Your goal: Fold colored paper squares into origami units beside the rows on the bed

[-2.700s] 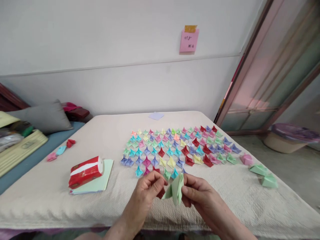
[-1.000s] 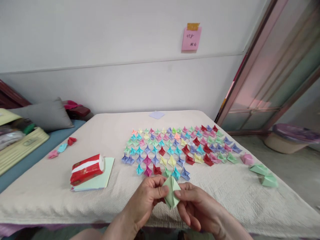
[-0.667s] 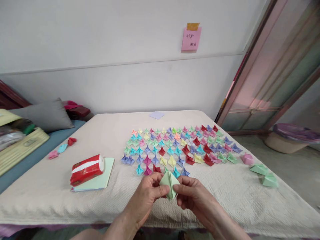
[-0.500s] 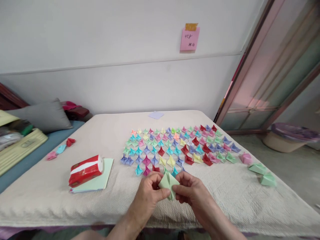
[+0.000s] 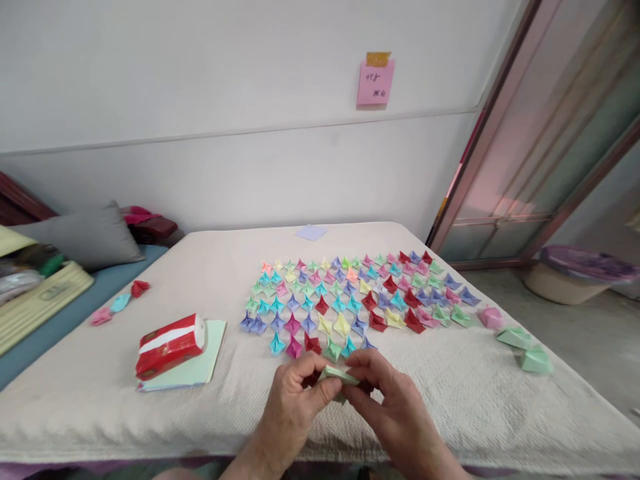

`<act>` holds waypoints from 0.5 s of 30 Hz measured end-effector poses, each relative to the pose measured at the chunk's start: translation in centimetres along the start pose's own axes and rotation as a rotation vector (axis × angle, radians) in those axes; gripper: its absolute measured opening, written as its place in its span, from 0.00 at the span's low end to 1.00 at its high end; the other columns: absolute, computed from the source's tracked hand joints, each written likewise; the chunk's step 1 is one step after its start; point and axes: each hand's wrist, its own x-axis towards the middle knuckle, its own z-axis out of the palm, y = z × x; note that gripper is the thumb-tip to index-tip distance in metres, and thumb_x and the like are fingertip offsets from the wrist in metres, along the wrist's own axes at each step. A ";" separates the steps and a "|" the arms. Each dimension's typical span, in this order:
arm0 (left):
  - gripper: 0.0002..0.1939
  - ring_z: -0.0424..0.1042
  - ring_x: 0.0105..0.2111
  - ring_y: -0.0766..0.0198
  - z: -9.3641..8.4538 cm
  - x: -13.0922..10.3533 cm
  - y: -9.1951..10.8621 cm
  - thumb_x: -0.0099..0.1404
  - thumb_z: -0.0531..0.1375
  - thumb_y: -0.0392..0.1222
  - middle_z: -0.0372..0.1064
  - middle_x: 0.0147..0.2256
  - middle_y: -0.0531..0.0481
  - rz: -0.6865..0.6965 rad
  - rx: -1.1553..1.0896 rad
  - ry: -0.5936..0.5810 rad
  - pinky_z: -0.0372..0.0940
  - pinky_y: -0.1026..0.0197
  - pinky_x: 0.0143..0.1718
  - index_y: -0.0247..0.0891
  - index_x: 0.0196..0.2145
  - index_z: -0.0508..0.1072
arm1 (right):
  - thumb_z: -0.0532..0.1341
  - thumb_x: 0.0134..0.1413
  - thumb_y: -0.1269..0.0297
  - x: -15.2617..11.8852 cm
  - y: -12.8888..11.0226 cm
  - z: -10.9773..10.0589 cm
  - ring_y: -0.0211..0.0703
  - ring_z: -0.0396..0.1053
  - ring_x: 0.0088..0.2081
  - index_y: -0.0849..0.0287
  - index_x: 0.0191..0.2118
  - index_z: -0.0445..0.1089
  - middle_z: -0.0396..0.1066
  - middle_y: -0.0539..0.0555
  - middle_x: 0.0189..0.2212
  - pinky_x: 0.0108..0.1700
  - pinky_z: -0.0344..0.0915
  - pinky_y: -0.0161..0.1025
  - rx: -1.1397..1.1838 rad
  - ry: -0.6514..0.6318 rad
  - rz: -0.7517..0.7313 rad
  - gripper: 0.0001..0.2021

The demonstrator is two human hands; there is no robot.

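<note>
Between my two hands is a pale green folded paper [image 5: 338, 375], tipped so that its layered edge shows. My left hand [image 5: 300, 393] pinches it from the left, thumb on top. From the right, my right hand [image 5: 387, 393] grips it with thumb and fingers, which partly hide it. Just beyond my fingers stand rows of small folded paper figures [image 5: 323, 305] in red, blue, yellow, pink and green. The closest is a green paper figure [image 5: 332, 348].
A red tissue pack [image 5: 173, 347] lies on a stack of pale green paper [image 5: 216, 340] at the left. Green folded papers [image 5: 536, 360] sit near the right edge of the cloth-covered surface [image 5: 200, 427]. A lilac sheet [image 5: 311, 232] lies at the back; a pink note [image 5: 375, 83] hangs on the wall.
The green paper has turned from facing me as an upright diamond to lying tilted, edge toward me. My fingers have shifted and closed further around it.
</note>
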 end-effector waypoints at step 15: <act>0.15 0.54 0.22 0.67 0.1 -0.4 0.0 0.61 0.62 0.47 0.56 0.19 0.56 0.004 0.055 0.124 0.52 0.65 0.25 0.37 0.20 0.69 | 0.64 0.48 0.55 0.2 -0.3 0.0 0.38 0.58 0.22 0.59 0.20 0.70 0.64 0.49 0.16 0.26 0.54 0.37 0.173 -0.091 0.158 0.15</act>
